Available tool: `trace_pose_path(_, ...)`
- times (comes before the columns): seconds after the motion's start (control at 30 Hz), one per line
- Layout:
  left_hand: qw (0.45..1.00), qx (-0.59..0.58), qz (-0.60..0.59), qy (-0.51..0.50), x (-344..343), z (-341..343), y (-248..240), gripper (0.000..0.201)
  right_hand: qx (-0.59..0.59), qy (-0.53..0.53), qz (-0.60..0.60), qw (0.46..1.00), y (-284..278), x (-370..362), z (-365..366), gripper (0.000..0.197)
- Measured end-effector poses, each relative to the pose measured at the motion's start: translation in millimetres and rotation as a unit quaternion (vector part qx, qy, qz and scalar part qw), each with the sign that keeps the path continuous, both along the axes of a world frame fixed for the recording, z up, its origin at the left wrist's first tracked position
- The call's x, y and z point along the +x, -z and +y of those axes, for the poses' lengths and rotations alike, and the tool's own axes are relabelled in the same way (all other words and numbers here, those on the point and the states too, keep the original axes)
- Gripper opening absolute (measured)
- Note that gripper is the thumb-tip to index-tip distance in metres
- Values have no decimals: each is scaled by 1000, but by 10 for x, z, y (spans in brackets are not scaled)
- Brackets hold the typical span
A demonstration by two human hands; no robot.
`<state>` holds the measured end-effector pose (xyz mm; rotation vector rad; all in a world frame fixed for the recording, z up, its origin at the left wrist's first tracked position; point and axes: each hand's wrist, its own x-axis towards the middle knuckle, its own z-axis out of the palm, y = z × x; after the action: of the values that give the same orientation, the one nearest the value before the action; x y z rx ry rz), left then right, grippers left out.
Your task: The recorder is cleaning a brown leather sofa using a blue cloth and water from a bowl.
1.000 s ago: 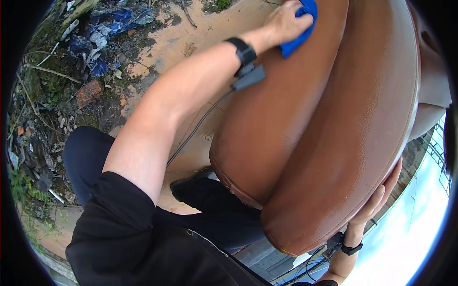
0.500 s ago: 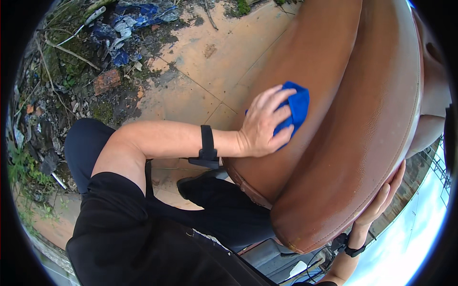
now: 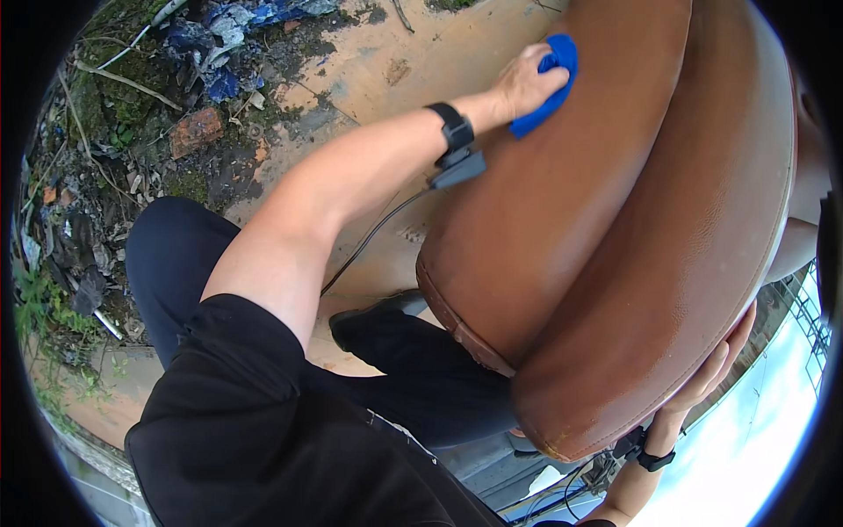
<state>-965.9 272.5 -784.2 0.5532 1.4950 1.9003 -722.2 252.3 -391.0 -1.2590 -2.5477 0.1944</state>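
My left hand (image 3: 529, 86) is closed around a bunched blue cloth (image 3: 558, 66), pressed to the far left part of a large brown leather seat (image 3: 562, 202). The seat has two bulging padded sections with a deep crease between them, and it stands tilted. Along its stitched right edge, my right hand (image 3: 707, 376) grips from the outer side, fingers stretched along the rim; part of that hand is hidden behind the leather. Each wrist wears a black strap with a small device.
Orange-brown paving (image 3: 378, 79) lies left of the seat. Beyond it is a strip of soil and moss with a broken brick (image 3: 196, 132), twigs and crumpled blue plastic (image 3: 224, 53). My shoe (image 3: 373, 321) rests near the seat's lower edge. A thin cable (image 3: 369, 237) hangs by my left forearm.
My left hand has slid away from me along the leather, taking the blue cloth toward the seat's far end. My right hand keeps its hold on the edge; the seat appears slightly shifted right.
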Motion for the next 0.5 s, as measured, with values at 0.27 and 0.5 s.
trace_pose_path(0.27, 990, -144, -14, -7, 450, -660, -243, 67, 2, -18, -9, 1000, -31, -17, -4, 66)
trace_pose_path(0.5, 963, -264, 21, 49, 1514, -2157, -841, 60, 35, -46, -36, 998, -85, -19, 17, 60)
